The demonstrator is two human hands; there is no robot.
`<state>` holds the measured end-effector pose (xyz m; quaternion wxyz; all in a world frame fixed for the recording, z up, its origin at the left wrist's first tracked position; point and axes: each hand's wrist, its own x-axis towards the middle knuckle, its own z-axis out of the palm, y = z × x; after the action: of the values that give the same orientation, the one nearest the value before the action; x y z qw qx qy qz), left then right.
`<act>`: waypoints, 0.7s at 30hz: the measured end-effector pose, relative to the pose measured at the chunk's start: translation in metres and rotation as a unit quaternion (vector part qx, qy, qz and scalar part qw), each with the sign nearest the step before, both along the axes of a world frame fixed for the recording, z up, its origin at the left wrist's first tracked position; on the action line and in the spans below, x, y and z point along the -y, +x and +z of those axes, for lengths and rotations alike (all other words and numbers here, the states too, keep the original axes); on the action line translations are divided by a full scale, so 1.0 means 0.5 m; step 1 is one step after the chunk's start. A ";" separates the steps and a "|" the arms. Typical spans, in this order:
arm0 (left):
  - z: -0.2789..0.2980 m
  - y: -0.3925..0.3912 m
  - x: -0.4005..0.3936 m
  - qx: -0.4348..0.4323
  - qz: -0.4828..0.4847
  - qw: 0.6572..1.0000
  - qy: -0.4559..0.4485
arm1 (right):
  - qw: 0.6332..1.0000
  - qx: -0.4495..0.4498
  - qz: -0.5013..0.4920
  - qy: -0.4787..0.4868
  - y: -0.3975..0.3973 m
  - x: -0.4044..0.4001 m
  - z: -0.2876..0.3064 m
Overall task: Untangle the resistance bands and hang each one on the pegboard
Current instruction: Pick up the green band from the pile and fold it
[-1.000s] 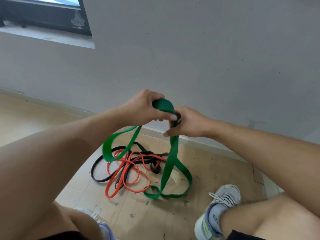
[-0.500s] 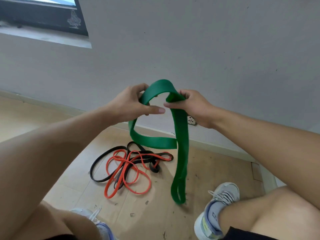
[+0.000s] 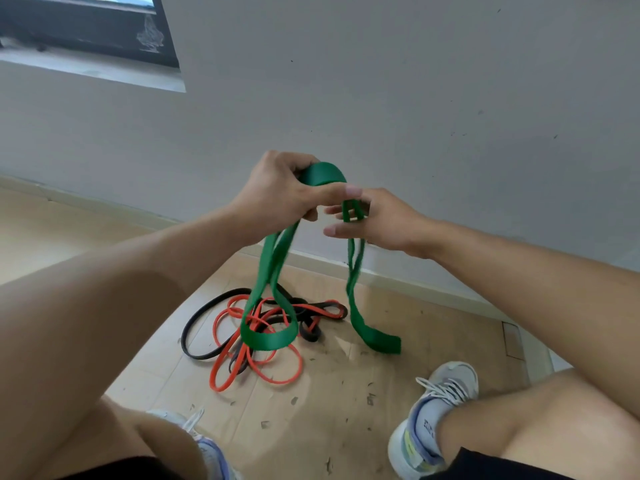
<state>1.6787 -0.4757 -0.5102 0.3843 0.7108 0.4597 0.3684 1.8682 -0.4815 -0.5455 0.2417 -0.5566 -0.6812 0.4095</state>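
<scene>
A wide green resistance band [image 3: 270,336] hangs from both hands in two doubled loops, its lower ends just above the floor. My left hand [image 3: 277,192] is closed around the band's top fold. My right hand [image 3: 377,220] has two strands of the band running between its spread fingers. Below, an orange band [image 3: 256,374] and a black band [image 3: 194,322] lie tangled together on the floor. No pegboard is in view.
A grey wall [image 3: 415,98] rises just behind the bands, with a dark window frame [image 3: 86,32] at the top left. The floor is covered with scuffed brown paper [image 3: 329,410]. My knees and grey shoes [image 3: 440,407] frame the bottom.
The green band has been regathered: its arch above the hands is gone, the left hand now clasps the top fold, and two long loops hang down where one strand hung before.
</scene>
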 end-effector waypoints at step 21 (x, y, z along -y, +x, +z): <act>-0.021 -0.053 -0.023 -0.123 -0.067 0.988 -0.064 | 0.993 -0.115 -0.031 0.021 0.030 -0.014 0.038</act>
<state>1.6520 -0.4641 -0.5206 0.3937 0.7538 0.4772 0.2214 1.8833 -0.4743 -0.5268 0.3431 -0.5214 -0.6397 0.4485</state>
